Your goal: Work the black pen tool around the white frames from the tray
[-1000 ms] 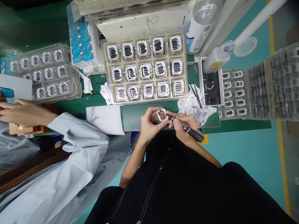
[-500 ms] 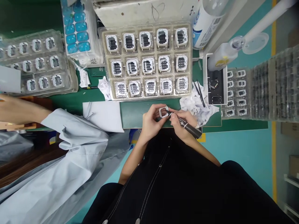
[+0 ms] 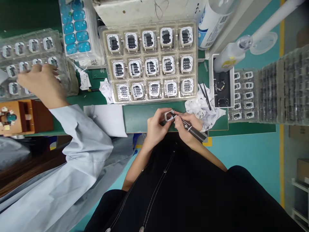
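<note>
Between thumb and fingers, my left hand (image 3: 156, 126) holds a small white square frame (image 3: 168, 116) above the front edge of the green table. My right hand (image 3: 187, 127) grips a thick black marker-like pen (image 3: 193, 131), its dark tip touching the right side of the frame. Behind my hands lies a clear plastic tray (image 3: 142, 55) with rows of white frames with dark inserts. Crumpled white paper (image 3: 212, 117) is beside my right hand, with black tweezers (image 3: 206, 97) lying on it.
A co-worker's hand (image 3: 45, 84) reaches over another parts tray (image 3: 24, 64) at the left. An orange-brown fixture (image 3: 36, 116) and a white sheet (image 3: 108, 120) are nearby. At the right stand a small box (image 3: 233, 96), bottles (image 3: 227, 59) and stacked trays (image 3: 270, 93).
The co-worker's hand has moved up and right onto the left tray, uncovering the orange-brown fixture. My hands keep nearly the same pose. The view has shifted slightly.
</note>
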Tool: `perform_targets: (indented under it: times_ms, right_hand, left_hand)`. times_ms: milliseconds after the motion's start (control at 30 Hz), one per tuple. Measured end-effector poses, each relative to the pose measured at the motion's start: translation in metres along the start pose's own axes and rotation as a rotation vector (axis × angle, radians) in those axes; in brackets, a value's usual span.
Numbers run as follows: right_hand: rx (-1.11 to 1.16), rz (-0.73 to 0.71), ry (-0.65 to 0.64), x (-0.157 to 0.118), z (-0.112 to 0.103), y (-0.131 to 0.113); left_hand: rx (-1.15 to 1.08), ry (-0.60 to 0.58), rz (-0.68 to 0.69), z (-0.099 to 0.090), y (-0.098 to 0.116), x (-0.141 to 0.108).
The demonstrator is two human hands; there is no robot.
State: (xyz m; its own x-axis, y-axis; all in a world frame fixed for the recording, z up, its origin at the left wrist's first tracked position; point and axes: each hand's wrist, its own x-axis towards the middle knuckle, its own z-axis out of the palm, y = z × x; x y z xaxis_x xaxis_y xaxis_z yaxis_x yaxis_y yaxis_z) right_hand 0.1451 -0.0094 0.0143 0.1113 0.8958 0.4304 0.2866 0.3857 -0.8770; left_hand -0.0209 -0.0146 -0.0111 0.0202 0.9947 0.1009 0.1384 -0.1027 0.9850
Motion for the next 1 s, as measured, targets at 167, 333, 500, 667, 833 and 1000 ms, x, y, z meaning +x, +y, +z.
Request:
perform_targets:
  times_ms: [167,333,500,667,833,1000]
  right_hand:
    - [-0.017,0.021,0.001,0.0003,0.0008,-0.001]
    - [-0.006,0.034,0.002,-0.0001,0.0001,-0.0013]
    - [0.057,0.089,-0.016,-0.0021,-0.0007,0.0004]
    - [0.092,0.058,0.034,-0.0046,0.003,0.0047]
    - [0.079,0.043,0.034,-0.0053,0.0041,0.0057]
    - [0.041,0.029,-0.004,-0.0034,0.0017,0.002]
  left_hand:
    - [0.031,0.009,-0.013,0.0008,-0.0006,-0.0011]
    - [0.08,0.022,-0.005,0.0019,0.0009,-0.0019]
    - [0.105,0.019,0.03,0.0013,0.0029,-0.0024]
    - [0.138,0.018,0.044,0.0016,0.0032,-0.0025]
    - [0.184,0.044,0.095,0.0033,0.0031,-0.0024]
    - [0.184,0.048,0.064,0.0032,0.0021,-0.0022]
